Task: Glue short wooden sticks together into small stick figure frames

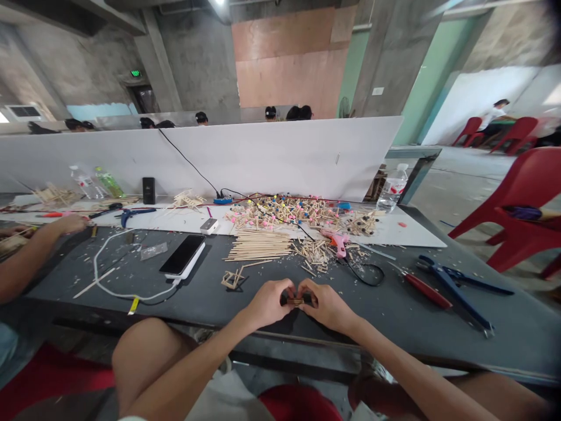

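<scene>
My left hand [268, 303] and my right hand [328, 305] meet near the front edge of the dark grey table [263, 304], fingers curled. Together they pinch a small wooden stick piece [297, 302] between them. Just beyond lies a small square stick frame [232, 278]. Farther back is a neat bundle of thin wooden sticks [259, 246] and a loose scatter of short stick offcuts [314, 252]. A pink glue gun [338, 242] lies to the right of the bundle with its black cord looping on the table.
A phone on a white power bank [183, 256] with a white cable lies left. Red-handled pliers [426, 289] and blue-handled cutters [456, 286] lie right. Finished stick models [302, 213] sit on white board by a white partition [245, 158]. Another person's arm [30, 251] reaches in at left. Red chairs [521, 216] stand right.
</scene>
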Demonstrator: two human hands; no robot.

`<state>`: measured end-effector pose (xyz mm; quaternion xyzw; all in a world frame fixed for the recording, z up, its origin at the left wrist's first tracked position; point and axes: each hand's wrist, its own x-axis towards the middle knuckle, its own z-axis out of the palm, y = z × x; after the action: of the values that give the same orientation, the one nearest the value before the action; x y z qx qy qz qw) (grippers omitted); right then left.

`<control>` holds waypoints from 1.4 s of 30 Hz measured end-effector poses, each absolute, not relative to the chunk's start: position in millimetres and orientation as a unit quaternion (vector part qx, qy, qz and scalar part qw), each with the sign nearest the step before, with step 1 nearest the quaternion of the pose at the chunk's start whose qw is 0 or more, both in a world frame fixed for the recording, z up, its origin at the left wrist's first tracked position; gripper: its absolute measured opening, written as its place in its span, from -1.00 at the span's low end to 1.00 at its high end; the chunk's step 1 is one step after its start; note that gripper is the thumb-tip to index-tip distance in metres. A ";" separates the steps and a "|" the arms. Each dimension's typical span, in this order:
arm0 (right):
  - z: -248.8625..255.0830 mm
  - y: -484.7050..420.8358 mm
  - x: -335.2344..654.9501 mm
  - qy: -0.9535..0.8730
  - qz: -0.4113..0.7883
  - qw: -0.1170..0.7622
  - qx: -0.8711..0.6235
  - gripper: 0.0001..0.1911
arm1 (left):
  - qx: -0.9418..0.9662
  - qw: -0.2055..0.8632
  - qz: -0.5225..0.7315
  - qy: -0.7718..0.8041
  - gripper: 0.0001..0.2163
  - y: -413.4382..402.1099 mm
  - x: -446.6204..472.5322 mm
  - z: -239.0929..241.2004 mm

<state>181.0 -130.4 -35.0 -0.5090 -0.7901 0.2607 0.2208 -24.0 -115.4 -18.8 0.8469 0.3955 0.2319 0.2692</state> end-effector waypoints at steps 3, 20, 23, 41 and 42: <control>-36.7 -130.7 181.1 -0.787 0.258 0.221 -0.514 -0.76 | 0.844 0.270 0.237 0.398 -0.85 -115.3 -22.2 -20.8; -33.2 -133.7 179.2 -0.792 0.261 0.228 -0.502 -0.77 | 0.854 0.264 0.242 0.377 -0.86 -113.5 -22.4 -23.4; -33.3 -132.7 179.8 -0.793 0.262 0.224 -0.502 -0.77 | 0.857 0.261 0.234 0.378 -0.86 -112.9 -24.3 -22.6; -32.1 -129.7 192.3 -0.797 0.269 0.223 -0.492 -0.82 | 0.855 0.255 0.189 0.411 -0.76 -111.3 -34.5 -14.7; -32.6 -129.5 192.7 -0.796 0.270 0.223 -0.493 -0.81 | 0.855 0.255 0.187 0.411 -0.76 -111.3 -34.8 -14.6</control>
<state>192.7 -129.5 -32.6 -0.4931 -0.7963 0.2702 0.2230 -34.8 -111.3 -14.6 0.8550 0.4111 0.1875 0.2548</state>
